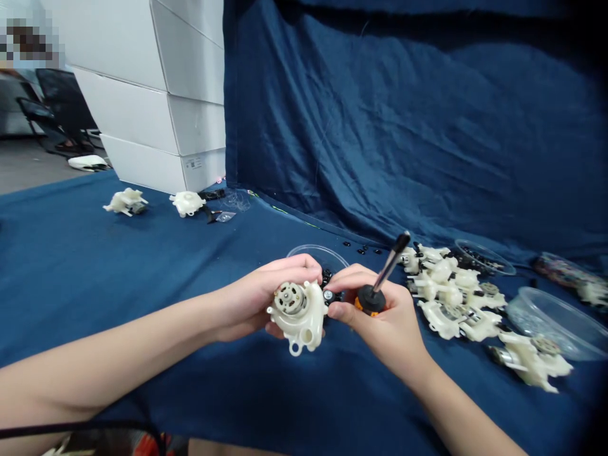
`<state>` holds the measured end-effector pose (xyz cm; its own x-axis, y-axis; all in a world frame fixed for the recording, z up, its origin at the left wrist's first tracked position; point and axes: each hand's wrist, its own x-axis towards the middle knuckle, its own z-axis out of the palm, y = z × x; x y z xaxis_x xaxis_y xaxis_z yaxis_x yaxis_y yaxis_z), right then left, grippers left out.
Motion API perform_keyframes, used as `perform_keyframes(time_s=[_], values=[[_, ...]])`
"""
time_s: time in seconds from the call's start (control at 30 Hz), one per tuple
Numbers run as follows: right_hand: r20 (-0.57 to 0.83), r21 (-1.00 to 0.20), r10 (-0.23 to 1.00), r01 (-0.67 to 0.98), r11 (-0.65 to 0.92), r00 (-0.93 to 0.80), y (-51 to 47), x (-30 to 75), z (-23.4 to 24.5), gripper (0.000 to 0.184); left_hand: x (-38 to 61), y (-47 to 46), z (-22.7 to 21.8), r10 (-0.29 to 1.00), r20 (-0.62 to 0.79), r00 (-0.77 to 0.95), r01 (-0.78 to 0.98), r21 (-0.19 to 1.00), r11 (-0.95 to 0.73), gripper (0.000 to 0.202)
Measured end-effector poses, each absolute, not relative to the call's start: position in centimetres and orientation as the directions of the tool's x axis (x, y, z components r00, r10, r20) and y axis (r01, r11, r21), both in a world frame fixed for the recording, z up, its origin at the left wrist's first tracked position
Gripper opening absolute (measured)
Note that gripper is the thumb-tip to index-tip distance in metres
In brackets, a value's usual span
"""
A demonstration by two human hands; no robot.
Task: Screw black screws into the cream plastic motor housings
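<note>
Cradled in my left hand (266,291) is a cream plastic pump-like housing (304,320), with a round metal motor (291,297) facing up from it. My left fingers are wrapped behind and over its top edge. Close against its right side, my right hand (380,316) is closed around a screwdriver (373,297) with a black and orange handle; its shaft points up and away to the right. Between my right thumb and index fingertip shows a small dark round part (329,295) with a pale centre. Whether that part is attached to the housing I cannot tell.
To the right lie several cream housings (441,285) with motors, beside a clear plastic tub (560,323) and a clear dish (484,256) of small dark parts. Another clear dish (318,248) stands behind my hands. White boxes (142,120) are stacked at back left; a person sits beyond.
</note>
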<state>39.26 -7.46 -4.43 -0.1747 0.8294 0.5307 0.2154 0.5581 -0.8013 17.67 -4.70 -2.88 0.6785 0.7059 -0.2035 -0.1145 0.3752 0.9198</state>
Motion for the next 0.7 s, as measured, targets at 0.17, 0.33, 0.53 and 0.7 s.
perform_keyframes(time_s=[0.17, 0.33, 0.53, 0.7], values=[[0.575, -0.753, 0.798, 0.265, 0.603, -0.183, -7.8, 39.1, -4.9, 0.010, 17.8, -4.6, -3.7, 0.753, -0.164, 0.637, -0.121, 0.944, 0.308, 0.038], [0.536, -0.788, 0.828, 0.254, 0.561, -0.165, -7.9, 39.0, -5.5, 0.010, 18.1, -4.7, -3.7, 0.757, -0.170, 0.631, -0.138, 0.936, 0.325, 0.034], [0.199, -0.936, 0.977, 0.279, 0.213, -0.078, -7.3, 41.0, -4.9, 0.045, 18.0, -3.3, -3.1, 0.889, 0.010, 0.457, -0.331, 0.930, 0.159, 0.031], [0.188, -0.917, 0.964, 0.317, 0.241, -0.189, -7.4, 43.1, -4.3, 0.038, 17.1, -1.1, -3.4, 0.930, 0.170, 0.327, -0.512, 0.859, 0.023, 0.033]])
